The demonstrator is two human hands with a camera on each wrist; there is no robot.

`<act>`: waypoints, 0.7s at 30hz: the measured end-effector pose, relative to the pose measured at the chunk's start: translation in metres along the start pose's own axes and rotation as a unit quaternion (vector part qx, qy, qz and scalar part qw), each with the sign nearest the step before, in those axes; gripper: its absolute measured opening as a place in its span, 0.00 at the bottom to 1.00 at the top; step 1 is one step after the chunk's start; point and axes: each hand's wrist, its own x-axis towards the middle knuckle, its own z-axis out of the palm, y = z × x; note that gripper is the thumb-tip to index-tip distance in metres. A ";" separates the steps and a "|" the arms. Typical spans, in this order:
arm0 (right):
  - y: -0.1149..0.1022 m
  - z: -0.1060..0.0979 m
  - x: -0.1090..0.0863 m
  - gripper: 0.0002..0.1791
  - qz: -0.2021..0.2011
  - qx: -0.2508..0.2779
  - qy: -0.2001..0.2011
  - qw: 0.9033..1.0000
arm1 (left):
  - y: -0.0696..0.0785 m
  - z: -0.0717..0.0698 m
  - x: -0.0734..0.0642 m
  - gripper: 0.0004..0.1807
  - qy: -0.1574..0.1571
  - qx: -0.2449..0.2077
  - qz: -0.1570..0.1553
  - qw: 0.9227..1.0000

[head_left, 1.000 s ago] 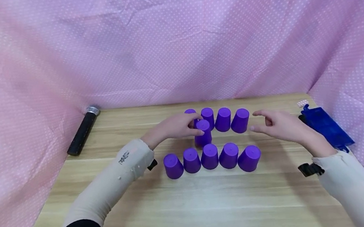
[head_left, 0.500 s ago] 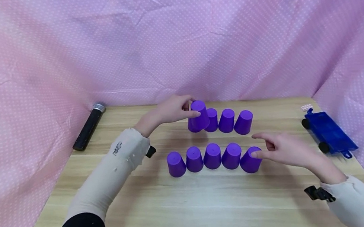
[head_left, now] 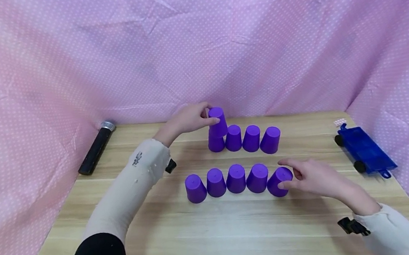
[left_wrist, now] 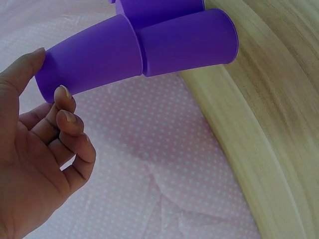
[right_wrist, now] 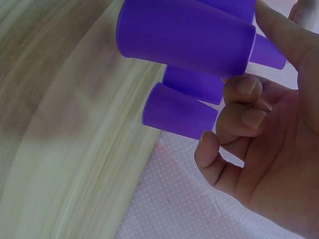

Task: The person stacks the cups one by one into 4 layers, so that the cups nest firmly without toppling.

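Purple cups stand mouth-down in two rows. In the head view my left hand (head_left: 191, 118) pinches one purple cup (head_left: 218, 122) near its closed end, above the leftmost back cup (head_left: 216, 144). In the left wrist view the rim of this held cup (left_wrist: 94, 57) meets the closed end of a standing cup (left_wrist: 192, 42); whether its weight rests there I cannot tell. At the front row's right end, my right hand (head_left: 314, 178) holds the end cup (head_left: 276, 187) by its top. The right wrist view shows thumb and fingers on either side of that cup (right_wrist: 187, 35).
Several more front cups (head_left: 236, 179) and back cups (head_left: 251, 140) stand upside down on the wooden table (head_left: 221, 239). A black microphone (head_left: 96, 150) lies at left, a blue wheeled cart (head_left: 367, 151) at right. Pink dotted cloth (head_left: 196, 52) hangs behind.
My left hand has carried its cup back and up from between the rows to above the leftmost back cup. The right hand has come forward from beside the back row onto the front end cup.
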 end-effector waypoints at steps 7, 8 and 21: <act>0.000 0.002 0.000 0.43 -0.002 0.003 -0.005 1.000 | 0.001 0.003 0.007 0.31 0.003 -0.010 -0.002 1.000; 0.000 0.002 0.000 0.42 -0.003 0.004 -0.005 1.000 | 0.001 0.003 0.008 0.30 0.004 -0.014 -0.002 1.000; 0.003 0.007 0.000 0.43 0.000 0.023 -0.010 1.000 | 0.007 0.006 0.018 0.30 -0.004 -0.033 0.000 0.999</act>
